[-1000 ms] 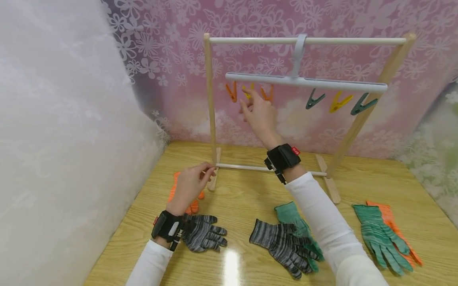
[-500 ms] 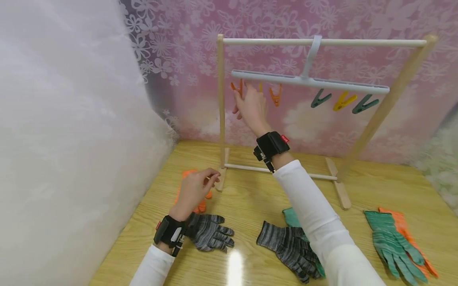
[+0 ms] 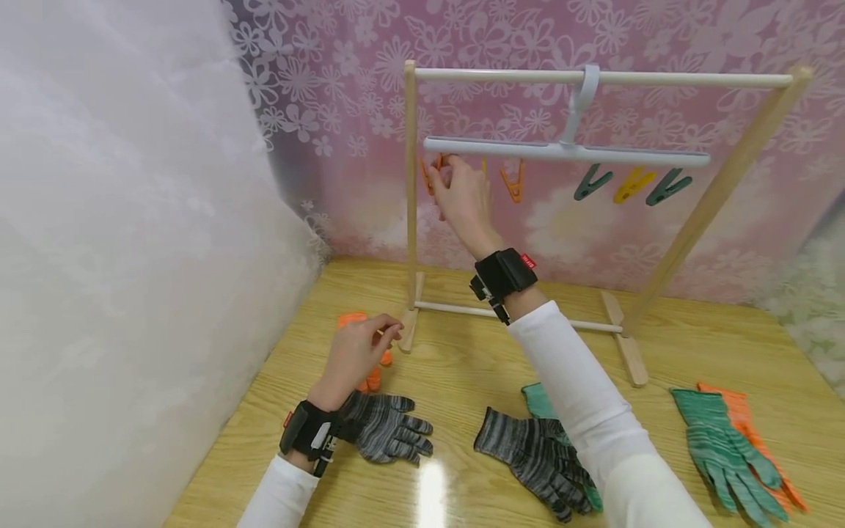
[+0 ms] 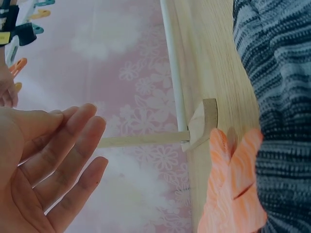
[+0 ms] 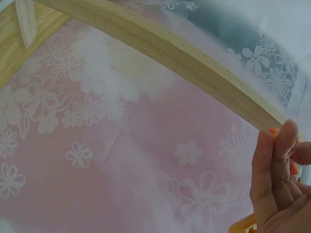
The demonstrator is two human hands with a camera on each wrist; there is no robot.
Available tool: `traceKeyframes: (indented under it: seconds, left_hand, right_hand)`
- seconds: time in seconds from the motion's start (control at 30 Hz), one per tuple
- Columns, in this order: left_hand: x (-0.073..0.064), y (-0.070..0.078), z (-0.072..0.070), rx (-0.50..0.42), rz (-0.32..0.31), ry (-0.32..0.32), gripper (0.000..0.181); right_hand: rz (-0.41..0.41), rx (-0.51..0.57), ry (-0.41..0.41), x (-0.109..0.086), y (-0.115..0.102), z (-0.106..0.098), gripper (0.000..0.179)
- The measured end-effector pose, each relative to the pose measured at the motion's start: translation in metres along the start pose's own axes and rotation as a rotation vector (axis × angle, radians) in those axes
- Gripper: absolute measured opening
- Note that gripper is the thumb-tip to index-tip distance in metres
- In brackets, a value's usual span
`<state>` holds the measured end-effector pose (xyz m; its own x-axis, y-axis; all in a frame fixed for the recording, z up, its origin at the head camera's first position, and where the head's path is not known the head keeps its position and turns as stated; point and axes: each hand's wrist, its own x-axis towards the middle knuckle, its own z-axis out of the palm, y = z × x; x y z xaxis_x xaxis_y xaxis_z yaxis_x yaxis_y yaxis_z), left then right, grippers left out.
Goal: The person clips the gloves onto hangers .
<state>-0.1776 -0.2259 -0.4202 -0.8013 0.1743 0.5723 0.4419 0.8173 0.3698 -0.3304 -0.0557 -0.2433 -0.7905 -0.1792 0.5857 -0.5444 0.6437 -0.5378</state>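
Note:
My right hand (image 3: 464,198) is raised to the left end of a pale grey hanger (image 3: 502,150). Its thumb and fingers pinch the leftmost orange clothespin (image 3: 426,178), which the fingers partly cover; only bits of orange show in the right wrist view. A yellow clothespin (image 3: 484,166) sits mostly hidden behind this hand, and another orange clothespin (image 3: 513,183) hangs beside it. My left hand (image 3: 356,357) hovers near the rack's left foot, holding nothing. In the left wrist view its fingers are loosely bent, the thumb near the index finger.
The hanger hooks over a wooden rack's top bar (image 3: 686,78). A green (image 3: 592,181), a yellow (image 3: 634,186) and another green clothespin (image 3: 668,188) hang on its right half. Grey (image 3: 392,429), orange (image 3: 370,380) and green gloves (image 3: 719,440) lie on the wooden table (image 3: 475,367).
My right hand has moved left along the hanger, from the yellow clothespin to the leftmost orange one, and now pinches it. The left hand has stayed nearly still. The view has shifted slightly.

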Motion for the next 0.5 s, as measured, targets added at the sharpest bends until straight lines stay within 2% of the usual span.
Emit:
traceKeyframes:
  seconds: [0.13,0.3,0.4,0.5]
  left_hand:
    - [-0.001,-0.009,-0.001,0.020,-0.019,-0.014,0.012]
    - [-0.001,-0.025,-0.001,0.039,-0.081,-0.044,0.016]
    - [-0.002,-0.037,0.000,0.035,-0.146,-0.048,0.017]
    - [-0.002,-0.051,0.003,0.042,-0.199,-0.030,0.018]
  right_hand:
    - [-0.065,0.031,0.010,-0.007,-0.002,-0.003,0.027]
    - [-0.095,0.109,0.010,-0.018,-0.003,-0.007,0.024]
    - [-0.101,0.194,0.002,-0.024,-0.004,-0.008,0.026]
    - [-0.091,0.343,-0.017,-0.031,-0.004,-0.009,0.029]
